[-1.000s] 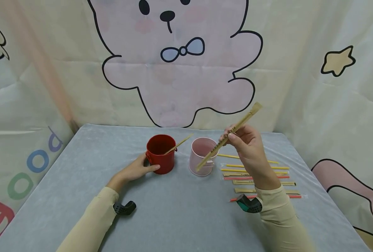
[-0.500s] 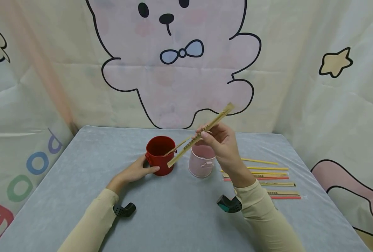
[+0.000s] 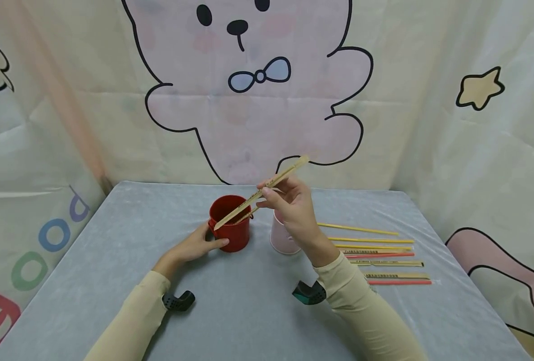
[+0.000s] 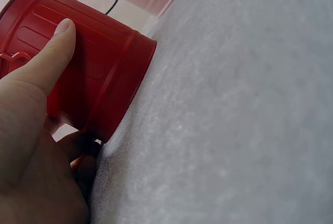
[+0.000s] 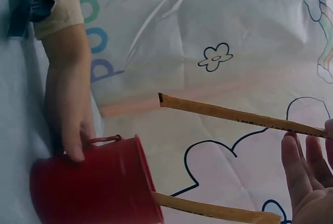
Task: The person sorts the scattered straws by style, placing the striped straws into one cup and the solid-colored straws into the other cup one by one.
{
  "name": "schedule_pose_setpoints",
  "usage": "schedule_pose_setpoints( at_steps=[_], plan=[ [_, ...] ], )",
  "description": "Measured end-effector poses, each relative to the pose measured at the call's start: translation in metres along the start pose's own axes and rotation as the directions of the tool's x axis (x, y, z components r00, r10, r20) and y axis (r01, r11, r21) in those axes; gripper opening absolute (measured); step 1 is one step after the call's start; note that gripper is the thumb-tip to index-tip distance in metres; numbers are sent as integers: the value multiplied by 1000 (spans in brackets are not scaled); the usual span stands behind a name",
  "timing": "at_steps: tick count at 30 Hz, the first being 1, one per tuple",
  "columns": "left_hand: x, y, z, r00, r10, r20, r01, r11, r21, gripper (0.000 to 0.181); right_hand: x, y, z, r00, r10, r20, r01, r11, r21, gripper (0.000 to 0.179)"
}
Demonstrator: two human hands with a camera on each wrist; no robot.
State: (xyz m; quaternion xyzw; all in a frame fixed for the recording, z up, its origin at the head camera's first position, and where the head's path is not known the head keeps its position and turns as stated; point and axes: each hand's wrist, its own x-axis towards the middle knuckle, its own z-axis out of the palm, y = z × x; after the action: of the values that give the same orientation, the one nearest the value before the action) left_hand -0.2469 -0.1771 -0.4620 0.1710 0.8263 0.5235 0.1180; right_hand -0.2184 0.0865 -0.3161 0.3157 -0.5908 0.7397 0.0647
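My left hand holds the small red bucket from its left side, thumb along the front wall. In the left wrist view the fingers go round behind it, partly hidden. The bucket stands upright on the table. My right hand pinches a brown paper-wrapped straw between thumb and fingers. It slants down to the left, its lower end overlapping the bucket's mouth in the head view. In the right wrist view that end is beyond the rim, apart from the bucket. Another paper-wrapped straw leans out of the bucket.
A pink bucket stands right of the red one, partly behind my right hand. Farther right lie several straws in a row: yellow straws, paper-wrapped straws and red straws. A printed curtain hangs behind the grey-blue tablecloth.
My right hand has carried the straw leftward, from over the pink bucket to over the red bucket. The left hand and both buckets have stayed in place.
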Motion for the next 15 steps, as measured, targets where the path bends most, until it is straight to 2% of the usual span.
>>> schedule_pose_setpoints(
  at_steps=[4, 11, 15],
  plan=[
    [0, 0, 0, 1000, 2, -4, -2, 1000, 3, 77, 1, 8, 2, 998, 57, -20, -57, 998, -2, 18],
    [-1, 0, 0, 1000, 5, -5, -5, 1000, 17, 80, 8, 17, 1, 977, 86, -194, -90, 996, -11, 8],
    [-2, -1, 0, 1000, 10, -3, -10, 1000, 21, 79, 10, 19, 1, 963, 86, -254, -98, 995, -33, 7]
  ],
)
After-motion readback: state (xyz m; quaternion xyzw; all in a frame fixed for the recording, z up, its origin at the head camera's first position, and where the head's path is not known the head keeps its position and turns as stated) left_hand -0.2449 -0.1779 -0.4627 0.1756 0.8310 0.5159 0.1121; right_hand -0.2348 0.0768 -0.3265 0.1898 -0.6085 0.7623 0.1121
